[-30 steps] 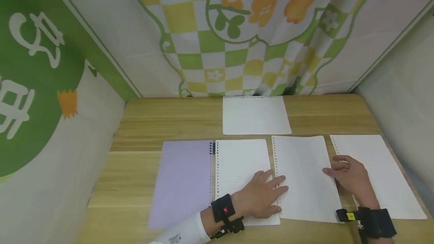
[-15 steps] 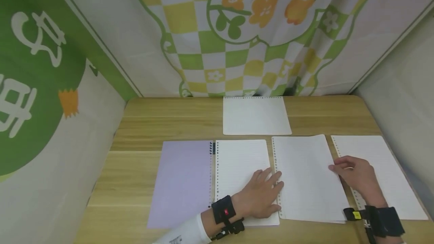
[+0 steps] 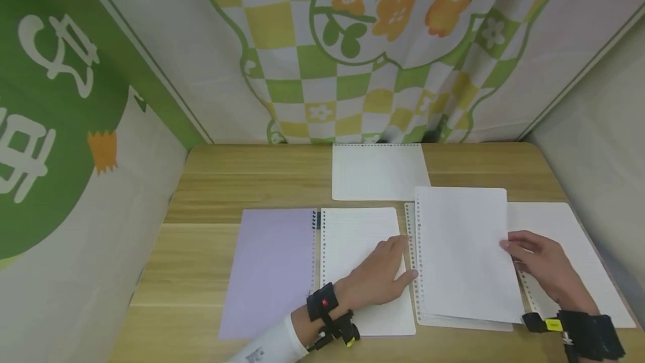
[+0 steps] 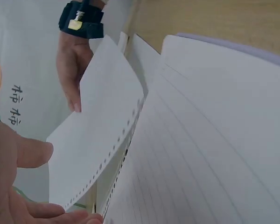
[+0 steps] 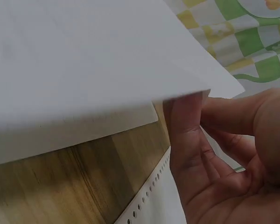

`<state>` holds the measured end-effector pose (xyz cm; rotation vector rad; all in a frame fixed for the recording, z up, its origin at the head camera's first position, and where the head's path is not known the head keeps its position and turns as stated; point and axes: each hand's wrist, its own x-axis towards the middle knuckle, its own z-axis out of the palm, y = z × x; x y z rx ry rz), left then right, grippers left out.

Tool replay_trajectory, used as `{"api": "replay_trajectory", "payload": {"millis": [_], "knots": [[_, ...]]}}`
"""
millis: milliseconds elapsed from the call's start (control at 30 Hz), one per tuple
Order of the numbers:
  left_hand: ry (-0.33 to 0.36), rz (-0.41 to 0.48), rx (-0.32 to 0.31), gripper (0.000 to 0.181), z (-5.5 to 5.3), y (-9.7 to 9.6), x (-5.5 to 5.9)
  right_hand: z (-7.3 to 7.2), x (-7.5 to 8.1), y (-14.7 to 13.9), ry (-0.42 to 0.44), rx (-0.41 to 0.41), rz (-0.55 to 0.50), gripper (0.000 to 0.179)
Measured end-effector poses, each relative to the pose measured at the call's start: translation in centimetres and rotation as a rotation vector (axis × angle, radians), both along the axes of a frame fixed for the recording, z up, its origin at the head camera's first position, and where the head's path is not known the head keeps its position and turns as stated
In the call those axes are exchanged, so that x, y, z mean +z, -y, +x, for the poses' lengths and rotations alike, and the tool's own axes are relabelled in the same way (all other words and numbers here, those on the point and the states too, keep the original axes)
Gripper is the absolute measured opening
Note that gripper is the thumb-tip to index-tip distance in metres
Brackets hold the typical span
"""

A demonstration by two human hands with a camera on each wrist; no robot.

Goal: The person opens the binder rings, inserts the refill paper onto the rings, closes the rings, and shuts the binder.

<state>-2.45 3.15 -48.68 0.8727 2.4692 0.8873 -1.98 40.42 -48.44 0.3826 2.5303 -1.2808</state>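
Observation:
My right hand (image 3: 541,262) pinches the right edge of a white loose-leaf sheet (image 3: 463,254) between thumb and fingers. The sheet is raised and tilted over another punched sheet (image 3: 411,223), whose left strip of holes shows beneath it. My left hand (image 3: 375,276) hovers at the raised sheet's left edge, over a lined white page (image 3: 353,240). In the left wrist view its thumb and fingers stand apart near the punched edge. That lined page lies on the right half of an open notebook with a purple cover (image 3: 274,273).
Another punched lined sheet (image 3: 564,256) lies at the right of the wooden table (image 3: 171,273). A further white sheet (image 3: 378,172) lies sideways at the back. Patterned curtain (image 3: 317,71) hangs behind the table, with fabric walls at both sides.
My right hand has lifted the sheet off the one below and shifted it right and away from me. My left hand has come off the sheet's left edge and drawn back slightly.

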Motion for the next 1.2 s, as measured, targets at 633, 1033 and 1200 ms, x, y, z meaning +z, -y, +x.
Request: {"api": "replay_trajectory", "payload": {"millis": [633,1033,1200], "knots": [[0.487,0.487,0.466,0.043,-2.8,3.1,-1.6,-0.2,-1.0,6.6,0.071,0.013,-0.242,0.061],[0.354,0.408,0.616,0.031,-0.8,8.1,-1.4,-0.2,-1.3,12.8,0.094,0.061,-0.363,0.054],[0.342,0.399,0.618,0.033,0.0,10.3,-1.5,-0.3,-1.2,15.2,0.111,0.058,-0.324,0.05]]}}
